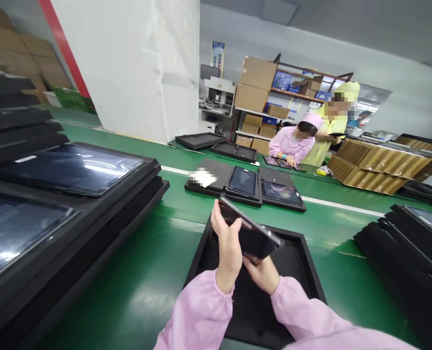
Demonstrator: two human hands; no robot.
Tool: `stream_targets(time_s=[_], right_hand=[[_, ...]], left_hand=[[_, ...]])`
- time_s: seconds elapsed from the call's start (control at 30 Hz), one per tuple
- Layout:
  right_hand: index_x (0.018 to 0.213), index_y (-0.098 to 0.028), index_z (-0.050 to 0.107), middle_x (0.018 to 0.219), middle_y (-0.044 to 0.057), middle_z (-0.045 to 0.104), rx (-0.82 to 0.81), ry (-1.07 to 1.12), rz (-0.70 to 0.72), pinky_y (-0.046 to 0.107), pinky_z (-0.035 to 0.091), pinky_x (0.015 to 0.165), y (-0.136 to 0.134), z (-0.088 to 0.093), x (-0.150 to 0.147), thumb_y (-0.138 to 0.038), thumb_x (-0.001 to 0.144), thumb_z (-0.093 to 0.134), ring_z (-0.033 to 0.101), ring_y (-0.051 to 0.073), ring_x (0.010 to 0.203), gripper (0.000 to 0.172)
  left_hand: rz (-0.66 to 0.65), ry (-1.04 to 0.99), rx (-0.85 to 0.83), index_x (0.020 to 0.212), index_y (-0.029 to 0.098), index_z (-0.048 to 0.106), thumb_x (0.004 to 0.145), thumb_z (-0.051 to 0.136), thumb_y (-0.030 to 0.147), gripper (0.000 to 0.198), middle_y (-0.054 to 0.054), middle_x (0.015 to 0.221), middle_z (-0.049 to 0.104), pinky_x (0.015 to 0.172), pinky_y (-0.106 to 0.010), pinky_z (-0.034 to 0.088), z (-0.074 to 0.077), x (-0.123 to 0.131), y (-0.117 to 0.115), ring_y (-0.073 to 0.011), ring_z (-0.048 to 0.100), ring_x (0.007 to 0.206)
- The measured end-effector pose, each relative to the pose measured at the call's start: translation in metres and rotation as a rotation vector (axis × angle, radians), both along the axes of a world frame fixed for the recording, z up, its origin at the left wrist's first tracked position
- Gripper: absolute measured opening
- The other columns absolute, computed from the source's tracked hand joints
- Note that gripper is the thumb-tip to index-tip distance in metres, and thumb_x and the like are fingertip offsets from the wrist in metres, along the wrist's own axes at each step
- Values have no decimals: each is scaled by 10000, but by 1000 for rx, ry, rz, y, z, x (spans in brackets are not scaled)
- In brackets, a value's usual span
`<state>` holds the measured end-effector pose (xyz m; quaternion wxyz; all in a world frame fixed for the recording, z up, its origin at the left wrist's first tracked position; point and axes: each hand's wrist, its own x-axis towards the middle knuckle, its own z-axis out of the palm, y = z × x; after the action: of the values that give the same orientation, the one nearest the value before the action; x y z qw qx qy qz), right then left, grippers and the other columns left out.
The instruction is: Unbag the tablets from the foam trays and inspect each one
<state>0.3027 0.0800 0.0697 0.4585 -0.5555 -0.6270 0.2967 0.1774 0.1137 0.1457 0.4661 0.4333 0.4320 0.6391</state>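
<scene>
Tablet: a dark, flat tablet (255, 240) held aloft and tilted, apart from the black tray (259, 313) beneath it.
Left hand: the left hand (228, 248) grips the tablet at its left end; thumb on the near face, the other fingers behind, so that the edge is clamped between them.
Right hand: the right hand (265, 274) meets the tablet's lower edge; its fingers are largely hidden behind, and whether they are clamped or merely supporting cannot be told.
Near tray: rimmed, lying flat on the green work surface (135, 284); its floor partly screened by both sleeves.
Left stack: piled black trays, with one panel (80, 167) in the upper tray and a second panel (15, 233) nearer the viewer; these appear already laid in place.
Across the line: two further trays, one bearing an upright-set screen (243, 180), the other a sideways-set screen (281, 192); likewise apparently placed.
Right stack: more dark trays (390, 257), a panel (430, 221) on top.
Stage reached: judged to be mid-handling; the tablet is lifted and in hand; setting it down is not yet done; any finer count of finished pieces cannot be told.
Background: a co-worker in pink (292, 141) bends over other devices; another in yellow (319, 150) stands behind.
</scene>
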Motion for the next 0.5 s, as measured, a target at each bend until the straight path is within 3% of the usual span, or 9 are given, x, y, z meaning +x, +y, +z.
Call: stream_targets(time_s=[0.13, 0.27, 0.3, 0.37, 0.43, 0.5], right_hand=[[764, -177, 722, 789, 83, 776, -1, 121, -138, 416, 593, 781, 36, 39, 18, -427, 724, 762, 729, 294, 794, 256], [780, -147, 705, 765, 43, 747, -139, 271, -194, 323, 582, 709, 99, 77, 33, -354, 750, 815, 694, 208, 730, 236], [804, -137, 698, 773, 39, 738, -195, 314, -205, 310, 581, 684, 118, 83, 34, -345, 802, 792, 687, 185, 705, 228], [921, -123, 686, 868, 40, 724, -299, 401, -235, 309, 588, 680, 155, 92, 32, -335, 916, 708, 686, 158, 725, 213], [1089, -135, 656, 1028, 54, 699, -355, 487, -271, 341, 600, 737, 190, 98, 27, -330, 976, 641, 691, 166, 835, 226], [1196, -151, 624, 1153, 78, 667, -356, 566, -301, 384, 600, 800, 219, 102, 21, -334, 983, 630, 683, 199, 945, 281]], left_hand=[[99, -30, 71, 1469, 252, 352, 885, 466, 384, 609, -79, 1635, 291, 1271, -418, 122, 4, -46, 15, -241, 154, 1555], [194, 23, 128, 1251, 249, 574, 887, 480, 378, 397, -72, 1408, 587, 1209, -404, 285, 10, -92, 56, -260, 399, 1449], [169, 69, 67, 1186, 241, 613, 876, 502, 373, 354, -78, 1327, 644, 1164, -406, 354, 11, -98, 73, -272, 470, 1393], [60, 147, -232, 1087, 242, 654, 872, 537, 324, 258, -57, 1219, 704, 1057, -355, 453, 8, -102, 114, -245, 579, 1268], [-19, 175, -401, 922, 178, 676, 857, 610, 288, 144, -95, 1005, 742, 893, -377, 536, 1, -97, 157, -269, 683, 1040], [-73, 187, -530, 830, 138, 660, 881, 644, 310, 181, -81, 818, 713, 741, -376, 565, -11, -87, 195, -242, 701, 824]])
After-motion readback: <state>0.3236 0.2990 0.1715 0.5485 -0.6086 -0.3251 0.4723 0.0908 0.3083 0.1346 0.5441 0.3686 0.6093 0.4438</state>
